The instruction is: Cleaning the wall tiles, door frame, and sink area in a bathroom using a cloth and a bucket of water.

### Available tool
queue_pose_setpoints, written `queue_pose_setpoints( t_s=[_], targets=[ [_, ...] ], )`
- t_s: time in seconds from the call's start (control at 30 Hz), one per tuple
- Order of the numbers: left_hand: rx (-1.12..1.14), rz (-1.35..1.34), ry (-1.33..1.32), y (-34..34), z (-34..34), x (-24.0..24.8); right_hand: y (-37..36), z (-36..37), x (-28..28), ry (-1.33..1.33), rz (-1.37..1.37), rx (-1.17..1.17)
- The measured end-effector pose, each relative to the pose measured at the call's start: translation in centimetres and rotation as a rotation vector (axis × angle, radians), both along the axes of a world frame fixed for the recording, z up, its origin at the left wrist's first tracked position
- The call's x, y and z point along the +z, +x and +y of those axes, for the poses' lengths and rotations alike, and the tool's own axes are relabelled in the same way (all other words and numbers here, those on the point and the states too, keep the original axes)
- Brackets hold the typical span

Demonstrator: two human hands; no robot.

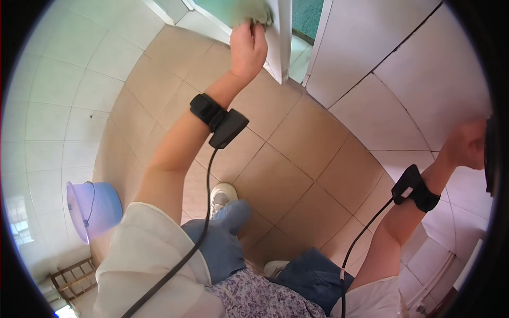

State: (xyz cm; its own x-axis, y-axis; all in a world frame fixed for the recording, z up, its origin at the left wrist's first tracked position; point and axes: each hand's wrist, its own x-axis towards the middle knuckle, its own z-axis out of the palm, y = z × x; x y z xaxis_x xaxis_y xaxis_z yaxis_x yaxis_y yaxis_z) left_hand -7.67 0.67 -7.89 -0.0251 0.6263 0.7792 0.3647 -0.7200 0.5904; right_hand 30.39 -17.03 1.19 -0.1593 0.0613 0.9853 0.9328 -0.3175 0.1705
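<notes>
Two hands show, and one cloth. The left hand [248,50], at the far side, has its fingers and thumb pinched together on the cloth [260,13], which lies against the white-framed door [274,42]. The cloth is crumpled, pale grey-green and partly blurred. The left arm stretches far forward, with the back of the hand showing. The right hand [465,146] reaches out to the right, fingers curled beside one dark object [489,159] at the edge of view; whether they grip it, I cannot tell. Each forearm wears one black strapped device [228,127], two in all, each with a black cable [208,212]. Below are two pale shoes [222,195] on the brown tiled floor [297,159]. To the left stands one lilac-blue bucket [106,209]; nearer on that side is one wooden rack [74,278]. Pale tiled wall [392,116] runs along the right.
</notes>
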Motion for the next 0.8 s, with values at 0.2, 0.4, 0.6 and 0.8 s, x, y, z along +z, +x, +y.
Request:
queue_pose_setpoints(
  t_s=[0.2, 0.4, 0.6, 0.8],
  targets=[
    [0.03, 0.055, -0.151, -3.7, 0.1, -4.0, -17.7, 5.7, -1.5, -0.227, 0.387, 1.057],
    [0.131, 0.009, -0.522, -5.1, -0.9, -6.1, -25.3, 8.6, -4.6, -0.826, 0.715, 1.188],
    [0.036, -0.058, -0.574, -5.2, -2.0, -10.3, -27.3, 14.0, -5.7, -0.713, 1.093, 1.394],
    [-0.065, -0.101, -0.67, 0.7, -2.9, -11.6, -28.1, 15.6, -4.5, -0.829, 1.15, 1.541]
  ],
)
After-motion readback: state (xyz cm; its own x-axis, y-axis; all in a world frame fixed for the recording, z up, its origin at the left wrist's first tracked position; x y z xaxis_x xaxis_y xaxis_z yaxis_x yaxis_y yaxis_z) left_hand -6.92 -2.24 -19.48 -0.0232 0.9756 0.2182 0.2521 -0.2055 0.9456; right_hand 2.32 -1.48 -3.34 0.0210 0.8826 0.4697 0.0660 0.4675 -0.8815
